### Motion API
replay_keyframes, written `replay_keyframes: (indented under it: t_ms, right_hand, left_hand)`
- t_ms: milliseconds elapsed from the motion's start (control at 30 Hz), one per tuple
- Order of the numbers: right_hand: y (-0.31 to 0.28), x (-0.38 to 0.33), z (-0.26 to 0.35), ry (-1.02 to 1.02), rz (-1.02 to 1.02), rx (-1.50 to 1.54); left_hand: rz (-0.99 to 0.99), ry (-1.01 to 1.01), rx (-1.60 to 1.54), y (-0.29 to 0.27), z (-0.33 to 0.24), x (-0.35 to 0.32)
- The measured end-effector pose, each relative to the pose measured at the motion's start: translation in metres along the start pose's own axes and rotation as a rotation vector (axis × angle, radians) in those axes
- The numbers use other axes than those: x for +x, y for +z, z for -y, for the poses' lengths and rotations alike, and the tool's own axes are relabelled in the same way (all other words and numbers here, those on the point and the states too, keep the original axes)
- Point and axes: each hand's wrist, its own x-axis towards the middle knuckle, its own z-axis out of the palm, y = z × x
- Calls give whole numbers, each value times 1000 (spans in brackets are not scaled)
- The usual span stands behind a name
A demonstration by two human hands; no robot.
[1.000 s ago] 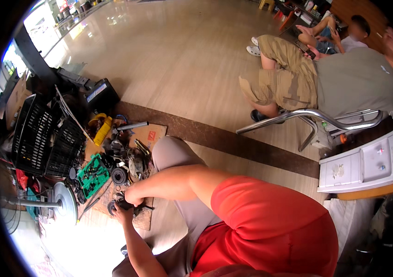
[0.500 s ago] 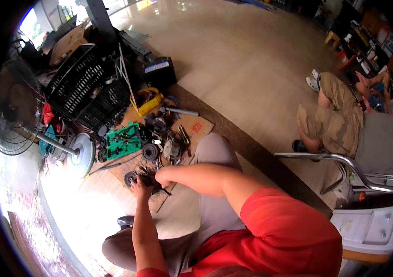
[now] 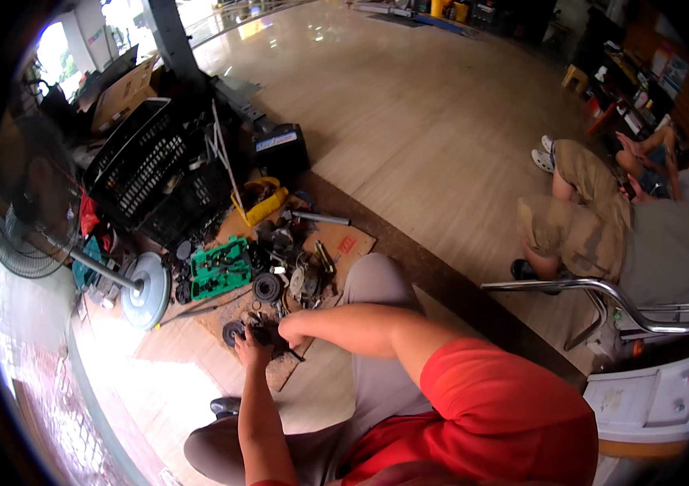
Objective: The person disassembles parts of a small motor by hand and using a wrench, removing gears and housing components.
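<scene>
My left hand (image 3: 252,348) and my right hand (image 3: 288,337) meet over a small dark metal part (image 3: 267,334) on a sheet of cardboard (image 3: 336,243) on the floor. Both hands close around that part; its exact shape is too small to tell. A black round wheel-like piece (image 3: 233,332) lies just left of my left hand. Beyond my hands sit several dark machine parts (image 3: 296,275) and a black disc (image 3: 267,287). My knees in grey trousers frame the spot.
A green tool case (image 3: 219,267) lies open left of the parts. A black plastic crate (image 3: 158,178), a yellow tool (image 3: 263,202), a black box (image 3: 280,150) and a floor fan (image 3: 33,219) with round base (image 3: 146,290) stand behind. A person sits on a chrome chair (image 3: 603,292) at right.
The view has swung left and down, so the seated person moved toward the right edge. My hands stay together on the same part on the cardboard.
</scene>
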Motion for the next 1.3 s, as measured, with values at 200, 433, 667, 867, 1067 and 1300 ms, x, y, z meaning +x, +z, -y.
replay_keyframes:
  t_ms: [200, 433, 667, 867, 1067, 1300]
  right_hand:
    - [-2, 5, 3, 37, 73, -12]
    - [-5, -6, 6, -24, 40, 12]
    - [-8, -3, 7, -3, 106, 26]
    - [-11, -11, 9, 42, 87, 65]
    - [2, 12, 0, -55, 93, -20]
    - [24, 31, -28, -120, 146, -133]
  left_hand:
    - [10, 6, -27, -4, -1, 0]
    - [-124, 27, -76, 5, 14, -5]
    - [-122, -143, -168, 9, 28, -20]
    - [-65, -239, -203, 10, 28, -18]
    - [-182, -176, -278, 26, 46, -8]
    - [-154, -256, -342, 37, 58, -16]
